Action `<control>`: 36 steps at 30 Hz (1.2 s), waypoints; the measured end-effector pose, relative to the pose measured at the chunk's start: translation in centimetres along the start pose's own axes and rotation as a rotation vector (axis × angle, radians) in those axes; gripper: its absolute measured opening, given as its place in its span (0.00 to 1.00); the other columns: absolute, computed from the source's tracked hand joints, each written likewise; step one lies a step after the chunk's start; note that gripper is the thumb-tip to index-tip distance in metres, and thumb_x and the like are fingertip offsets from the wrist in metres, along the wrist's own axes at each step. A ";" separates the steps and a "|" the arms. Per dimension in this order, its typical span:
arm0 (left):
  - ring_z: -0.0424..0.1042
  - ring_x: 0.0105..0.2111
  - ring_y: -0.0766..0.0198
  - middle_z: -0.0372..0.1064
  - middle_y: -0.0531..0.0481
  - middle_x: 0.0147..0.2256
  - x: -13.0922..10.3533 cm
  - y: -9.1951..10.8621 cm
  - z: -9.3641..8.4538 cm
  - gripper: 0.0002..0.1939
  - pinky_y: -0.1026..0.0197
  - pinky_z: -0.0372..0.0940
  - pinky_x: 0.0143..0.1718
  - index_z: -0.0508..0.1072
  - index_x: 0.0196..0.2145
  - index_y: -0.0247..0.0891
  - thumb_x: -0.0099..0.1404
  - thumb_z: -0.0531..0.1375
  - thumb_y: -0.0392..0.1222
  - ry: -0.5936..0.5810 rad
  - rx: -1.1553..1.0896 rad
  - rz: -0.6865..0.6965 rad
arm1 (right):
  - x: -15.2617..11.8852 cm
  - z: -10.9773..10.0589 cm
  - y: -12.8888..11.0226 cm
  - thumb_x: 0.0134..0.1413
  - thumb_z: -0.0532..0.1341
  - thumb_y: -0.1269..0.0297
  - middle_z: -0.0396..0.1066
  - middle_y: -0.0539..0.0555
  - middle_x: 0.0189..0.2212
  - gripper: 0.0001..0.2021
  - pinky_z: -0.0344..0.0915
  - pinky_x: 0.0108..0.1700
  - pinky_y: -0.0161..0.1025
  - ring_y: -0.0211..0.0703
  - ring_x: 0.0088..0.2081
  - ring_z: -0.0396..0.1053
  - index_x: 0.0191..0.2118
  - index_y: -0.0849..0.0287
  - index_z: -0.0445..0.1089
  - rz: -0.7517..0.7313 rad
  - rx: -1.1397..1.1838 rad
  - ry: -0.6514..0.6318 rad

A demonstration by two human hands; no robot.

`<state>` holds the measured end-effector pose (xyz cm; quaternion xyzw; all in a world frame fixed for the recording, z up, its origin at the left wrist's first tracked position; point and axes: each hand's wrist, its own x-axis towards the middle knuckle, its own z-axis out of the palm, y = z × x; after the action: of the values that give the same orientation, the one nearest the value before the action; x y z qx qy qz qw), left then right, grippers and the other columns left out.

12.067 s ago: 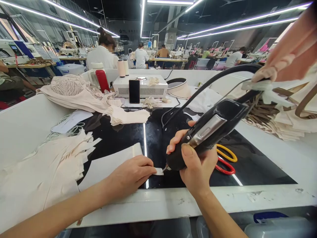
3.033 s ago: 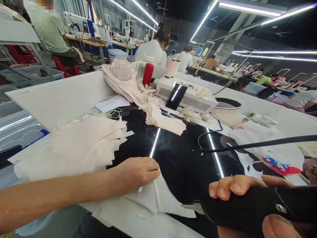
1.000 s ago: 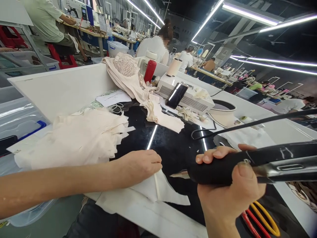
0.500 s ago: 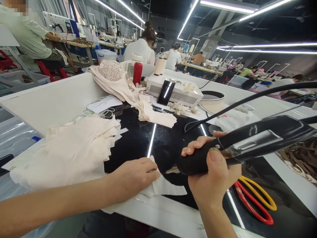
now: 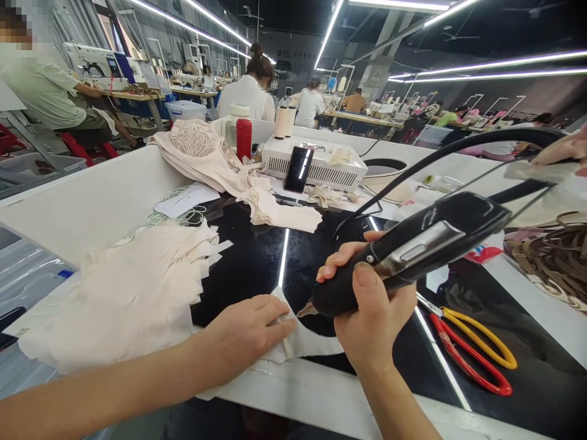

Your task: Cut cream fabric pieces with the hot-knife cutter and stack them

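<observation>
My left hand [image 5: 257, 327] has its fingers bent and pressed together on a small cream fabric piece [image 5: 312, 342] at the table's front edge. A narrow folded corner of the fabric stands up beside the fingertips. My right hand [image 5: 373, 305] is wrapped round a black corded hand tool [image 5: 422, 238] with a metal plate on its side. The tool tilts down to the left, and its small tip [image 5: 308, 308] is just above the fabric's right part; I cannot tell whether they touch. Left of my hands lies a pile of cream fabric pieces [image 5: 132, 287].
Scissors [image 5: 477, 345] with red and yellow handles lie at right. Farther back are a cream fabric stack [image 5: 284, 211], a phone [image 5: 298, 170], a white vented box [image 5: 321, 165], a red bottle [image 5: 244, 139] and bras [image 5: 197, 146]. Another person's hand [image 5: 562, 150] appears at the right edge.
My right hand and the tool have moved left and slightly up, bringing the tip closer to the fabric. Another person's hand has come in at right. My left hand stays on the fabric.
</observation>
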<state>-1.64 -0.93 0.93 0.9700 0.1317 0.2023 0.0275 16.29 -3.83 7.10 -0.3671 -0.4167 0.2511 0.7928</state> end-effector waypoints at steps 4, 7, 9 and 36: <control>0.74 0.51 0.55 0.72 0.41 0.49 -0.2 0.0 0.2 0.14 0.53 0.76 0.51 0.71 0.52 0.33 0.73 0.53 0.25 0.009 0.004 0.007 | -0.2 0.1 0.2 0.57 0.70 0.59 0.72 0.45 0.32 0.18 0.71 0.31 0.40 0.38 0.26 0.71 0.50 0.53 0.67 0.006 -0.012 -0.016; 0.74 0.51 0.54 0.72 0.40 0.50 -0.3 0.0 0.2 0.14 0.53 0.76 0.52 0.71 0.53 0.33 0.73 0.54 0.24 0.016 -0.001 0.006 | -0.2 0.0 0.1 0.58 0.70 0.60 0.72 0.45 0.32 0.17 0.71 0.32 0.41 0.38 0.27 0.71 0.50 0.53 0.66 0.022 -0.027 -0.014; 0.74 0.51 0.54 0.72 0.40 0.49 -0.4 0.0 0.2 0.15 0.52 0.76 0.51 0.70 0.53 0.33 0.72 0.55 0.24 0.011 -0.002 0.005 | -0.2 -0.1 -0.1 0.57 0.70 0.59 0.72 0.45 0.31 0.17 0.71 0.32 0.40 0.38 0.26 0.70 0.49 0.52 0.66 0.021 -0.034 -0.003; 0.74 0.43 0.57 0.73 0.43 0.42 2.0 2.8 0.5 0.11 0.54 0.75 0.48 0.71 0.49 0.33 0.74 0.53 0.26 0.036 -0.074 -0.012 | -0.7 -3.6 -3.0 0.52 0.73 0.60 0.72 0.47 0.28 0.17 0.72 0.28 0.40 0.41 0.25 0.70 0.46 0.54 0.71 -0.058 -0.082 0.115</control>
<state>1.06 -3.08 1.52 0.9638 0.1302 0.2243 0.0620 19.21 -7.48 7.71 -0.4011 -0.3909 0.1893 0.8065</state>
